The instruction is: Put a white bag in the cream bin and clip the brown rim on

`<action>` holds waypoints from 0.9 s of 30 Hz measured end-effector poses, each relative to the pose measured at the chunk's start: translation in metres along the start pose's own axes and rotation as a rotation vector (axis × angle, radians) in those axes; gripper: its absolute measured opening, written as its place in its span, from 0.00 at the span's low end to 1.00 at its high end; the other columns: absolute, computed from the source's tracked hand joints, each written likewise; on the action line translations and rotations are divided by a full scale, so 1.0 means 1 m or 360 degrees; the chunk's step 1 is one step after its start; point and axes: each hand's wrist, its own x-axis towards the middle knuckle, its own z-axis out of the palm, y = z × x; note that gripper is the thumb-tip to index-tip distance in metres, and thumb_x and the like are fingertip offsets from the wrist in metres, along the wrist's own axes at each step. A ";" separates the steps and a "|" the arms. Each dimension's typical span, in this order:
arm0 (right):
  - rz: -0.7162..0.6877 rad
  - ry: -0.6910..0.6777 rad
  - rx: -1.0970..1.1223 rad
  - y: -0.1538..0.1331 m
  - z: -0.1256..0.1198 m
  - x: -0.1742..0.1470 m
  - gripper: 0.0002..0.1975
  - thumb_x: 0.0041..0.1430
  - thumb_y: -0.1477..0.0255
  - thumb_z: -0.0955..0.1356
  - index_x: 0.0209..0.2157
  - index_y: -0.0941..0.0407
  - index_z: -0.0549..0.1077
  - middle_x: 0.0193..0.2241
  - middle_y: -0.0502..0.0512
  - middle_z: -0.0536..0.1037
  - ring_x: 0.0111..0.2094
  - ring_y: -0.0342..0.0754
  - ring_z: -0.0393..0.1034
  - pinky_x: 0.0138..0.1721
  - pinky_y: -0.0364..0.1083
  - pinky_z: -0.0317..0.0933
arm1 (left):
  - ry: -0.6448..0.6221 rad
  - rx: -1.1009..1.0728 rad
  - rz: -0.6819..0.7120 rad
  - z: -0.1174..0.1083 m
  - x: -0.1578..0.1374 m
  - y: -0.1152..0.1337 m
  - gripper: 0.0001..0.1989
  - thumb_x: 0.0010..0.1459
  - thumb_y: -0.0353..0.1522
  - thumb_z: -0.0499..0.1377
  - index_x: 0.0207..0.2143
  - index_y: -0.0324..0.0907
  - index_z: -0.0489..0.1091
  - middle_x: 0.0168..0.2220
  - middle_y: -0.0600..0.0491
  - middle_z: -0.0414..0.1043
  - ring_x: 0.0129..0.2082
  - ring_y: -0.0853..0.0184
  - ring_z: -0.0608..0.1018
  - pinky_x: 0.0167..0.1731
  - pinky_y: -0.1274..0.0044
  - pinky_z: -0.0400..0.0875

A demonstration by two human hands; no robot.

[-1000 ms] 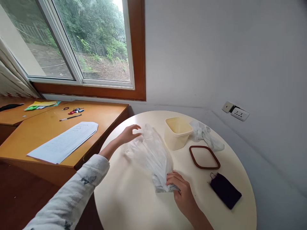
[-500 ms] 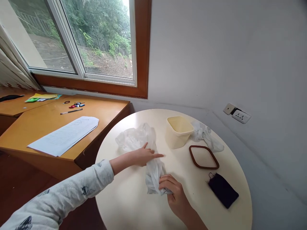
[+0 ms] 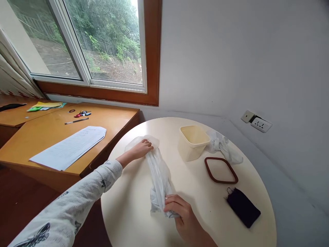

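A thin white plastic bag (image 3: 158,169) stretches lengthwise across the round table, gathered into folds between my hands. My left hand (image 3: 142,149) is closed around its far part, with some loose film spreading out beyond the fingers. Closer to me, my right hand (image 3: 180,208) grips the bag's near end between thumb and fingers. To the right stand a cream plastic bin (image 3: 191,151), open at the top, and a brown rounded-square frame (image 3: 221,181) lying flat. A dark cloth pouch (image 3: 243,207) with frayed threads at one end lies nearer the table's right edge.
Behind the bin, another knotted plastic bag (image 3: 224,147) rests on the round white table (image 3: 128,209). On the left, a wooden desk (image 3: 113,116) holds papers (image 3: 69,147), a pen (image 3: 76,120) and keys (image 3: 82,113). A wall socket (image 3: 260,124) sits at the right.
My left hand has moved away from me and left, going from pointing fingers to a closed grip on the bag. The bag is now pulled longer and straighter; my right hand still holds its near end.
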 end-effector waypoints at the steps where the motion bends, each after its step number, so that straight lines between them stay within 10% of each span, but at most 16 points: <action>1: -0.0004 -0.0007 -0.0003 0.000 0.000 0.001 0.31 0.32 0.91 0.54 0.35 0.54 0.72 0.35 0.54 0.73 0.43 0.46 0.66 0.46 0.47 0.63 | 0.0022 0.0010 -0.0039 0.001 0.000 -0.005 0.18 0.51 0.18 0.47 0.38 0.42 0.69 0.35 0.47 0.69 0.38 0.63 0.70 0.47 0.69 0.56; 10: 0.0091 0.0024 -0.0046 0.003 0.004 0.001 0.30 0.30 0.91 0.53 0.33 0.55 0.72 0.34 0.53 0.73 0.44 0.45 0.67 0.46 0.46 0.63 | 0.0002 -0.0013 -0.0369 -0.004 -0.009 -0.045 0.24 0.49 0.23 0.53 0.50 0.43 0.64 0.48 0.42 0.63 0.50 0.54 0.63 0.49 0.63 0.53; 17: 0.0240 0.0179 -0.0138 0.001 0.004 0.004 0.28 0.33 0.92 0.55 0.32 0.56 0.72 0.36 0.54 0.72 0.40 0.44 0.68 0.42 0.43 0.64 | -0.0102 -0.0299 -0.0507 -0.058 -0.029 -0.025 0.47 0.39 0.37 0.64 0.60 0.60 0.43 0.62 0.47 0.43 0.58 0.45 0.52 0.51 0.56 0.48; 24: 0.0188 0.0070 -0.0217 0.002 0.007 0.010 0.28 0.37 0.92 0.56 0.36 0.55 0.71 0.40 0.55 0.71 0.42 0.44 0.67 0.44 0.42 0.63 | -0.0420 -0.0961 -0.0991 -0.090 -0.046 0.033 0.38 0.53 0.55 0.39 0.62 0.49 0.38 0.35 0.48 0.73 0.34 0.57 0.76 0.36 0.68 0.67; 27: 0.0092 -0.0014 -0.0269 0.000 0.012 0.014 0.27 0.38 0.90 0.57 0.37 0.55 0.71 0.40 0.55 0.71 0.43 0.44 0.66 0.45 0.43 0.63 | -0.0484 -0.1001 -0.1144 -0.068 -0.034 0.053 0.41 0.52 0.57 0.35 0.63 0.45 0.35 0.44 0.41 0.71 0.43 0.50 0.74 0.39 0.64 0.65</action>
